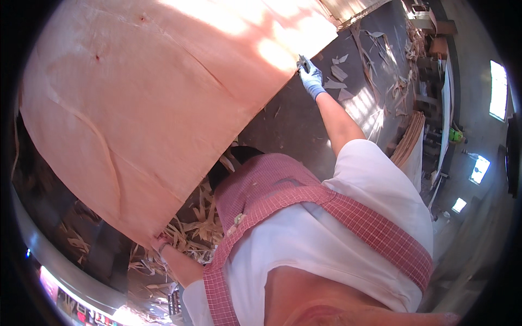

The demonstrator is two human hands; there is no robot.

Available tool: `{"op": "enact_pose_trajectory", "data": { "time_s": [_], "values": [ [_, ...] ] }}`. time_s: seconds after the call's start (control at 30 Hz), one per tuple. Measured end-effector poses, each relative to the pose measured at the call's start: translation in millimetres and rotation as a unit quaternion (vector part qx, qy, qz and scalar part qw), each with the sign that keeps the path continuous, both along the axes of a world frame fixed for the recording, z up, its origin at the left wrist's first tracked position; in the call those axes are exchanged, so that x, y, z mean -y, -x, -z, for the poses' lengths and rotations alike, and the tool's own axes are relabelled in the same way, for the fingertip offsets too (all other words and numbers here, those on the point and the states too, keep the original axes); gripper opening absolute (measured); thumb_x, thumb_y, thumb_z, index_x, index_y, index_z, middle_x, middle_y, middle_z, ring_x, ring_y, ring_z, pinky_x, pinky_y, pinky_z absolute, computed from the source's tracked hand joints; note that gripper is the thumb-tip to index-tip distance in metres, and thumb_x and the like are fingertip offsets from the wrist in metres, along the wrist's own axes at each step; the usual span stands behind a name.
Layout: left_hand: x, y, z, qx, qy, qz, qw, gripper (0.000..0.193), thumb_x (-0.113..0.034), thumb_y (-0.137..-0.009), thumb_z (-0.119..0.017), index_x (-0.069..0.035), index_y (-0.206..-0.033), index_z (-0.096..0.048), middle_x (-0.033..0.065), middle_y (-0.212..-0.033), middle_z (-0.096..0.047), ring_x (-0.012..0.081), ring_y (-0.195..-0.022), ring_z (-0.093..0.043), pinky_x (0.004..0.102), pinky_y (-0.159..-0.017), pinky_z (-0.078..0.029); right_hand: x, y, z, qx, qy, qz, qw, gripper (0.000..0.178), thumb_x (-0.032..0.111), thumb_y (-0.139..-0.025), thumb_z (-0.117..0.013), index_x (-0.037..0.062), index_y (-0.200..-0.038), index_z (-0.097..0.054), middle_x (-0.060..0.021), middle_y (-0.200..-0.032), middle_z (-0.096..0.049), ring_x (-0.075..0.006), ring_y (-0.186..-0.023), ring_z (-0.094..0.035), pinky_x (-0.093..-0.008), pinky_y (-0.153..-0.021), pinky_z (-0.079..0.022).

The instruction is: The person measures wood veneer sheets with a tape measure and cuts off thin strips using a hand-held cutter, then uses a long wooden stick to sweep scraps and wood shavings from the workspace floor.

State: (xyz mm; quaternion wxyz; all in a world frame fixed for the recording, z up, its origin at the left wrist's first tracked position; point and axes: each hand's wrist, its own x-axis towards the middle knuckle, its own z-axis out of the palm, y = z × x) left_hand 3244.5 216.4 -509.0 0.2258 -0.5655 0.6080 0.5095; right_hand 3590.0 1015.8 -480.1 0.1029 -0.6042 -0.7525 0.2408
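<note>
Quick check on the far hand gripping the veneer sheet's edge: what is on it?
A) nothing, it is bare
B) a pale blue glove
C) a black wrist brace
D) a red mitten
B: the right hand wears a pale blue glove where it grips the edge of the veneer sheet.

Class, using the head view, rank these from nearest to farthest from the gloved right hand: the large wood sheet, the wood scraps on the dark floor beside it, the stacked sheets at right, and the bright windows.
1. Wood sheet, held at its edge by the right hand.
2. Wood scraps, just right of the hand.
3. Stacked sheets, lower right.
4. Windows, far right.
</note>
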Motion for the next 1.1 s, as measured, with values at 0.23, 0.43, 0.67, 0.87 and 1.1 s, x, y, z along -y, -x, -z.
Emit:
{"op": "enact_pose_trajectory", "data": {
  "time_s": [0.23,0.43,0.67,0.87,1.1],
  "values": [
    [-17.8,-41.2,-19.1,0.038,0.454,0.276,0.846,0.043,-0.045,-0.093,-0.047,-0.008,-0.113,-0.057,0.0113,-0.104,-0.063,0.0258,-0.083,-0.061,0.0413,-0.062,-0.049,-0.3,-28.1,-10.1,0.086,-0.108,-0.117,0.984,0.06,0.043,-0.094,-0.052,0.0089,-0.142,-0.04,-0.0196,-0.125,-0.059,-0.037,-0.114,-0.057,-0.0449,-0.095,-0.045],
    [-218.6,-76.5,-70.0,-0.198,0.475,0.731,0.448,0.078,-0.056,-0.089,-0.052,-0.013,-0.15,-0.03,0.0239,-0.153,-0.024,0.042,-0.142,-0.022,0.0594,-0.111,-0.02,30.7,-51.1,-47.1,0.086,0.002,0.043,0.995,0.05,0.06,-0.079,-0.067,0.0101,-0.083,-0.069,-0.0169,-0.08,-0.068,-0.0404,-0.073,-0.064,-0.0457,-0.061,-0.048],
    [-250.1,-50.3,-85.2,-0.129,0.306,0.76,0.559,0.085,-0.069,-0.083,-0.051,-0.032,-0.153,-0.021,0.0227,-0.159,-0.006,0.0451,-0.146,-0.006,0.0647,-0.112,-0.006,32.5,-217.8,-84.5,0.106,-0.053,0.126,0.985,0.048,0.051,-0.082,-0.068,0.0049,-0.093,-0.071,-0.0198,-0.083,-0.068,-0.0358,-0.074,-0.067,-0.0429,-0.066,-0.051],
    [-247.5,-40.7,-85.0,-0.092,0.277,0.789,0.54,0.088,-0.072,-0.082,-0.047,-0.03,-0.154,-0.018,0.0266,-0.158,-0.007,0.047,-0.145,-0.005,0.061,-0.114,-0.009,-11.9,-240.5,-167.9,0.18,-0.222,0.026,0.958,0.03,0.039,-0.089,-0.063,0.0085,-0.088,-0.065,-0.0178,-0.073,-0.065,-0.0393,-0.066,-0.064,-0.0465,-0.059,-0.049],
    [-237.8,-23.2,-85.9,-0.089,0.221,0.828,0.508,0.087,-0.073,-0.084,-0.042,-0.028,-0.154,-0.018,0.0299,-0.156,-0.011,0.0502,-0.143,-0.009,0.0587,-0.115,-0.008,45.7,9.1,-117.8,0.013,-0.034,-0.097,0.995,0.04,0.04,-0.092,-0.059,0.0027,-0.083,-0.067,-0.0234,-0.079,-0.064,-0.0425,-0.074,-0.062,-0.0483,-0.063,-0.048]
  ]
}}
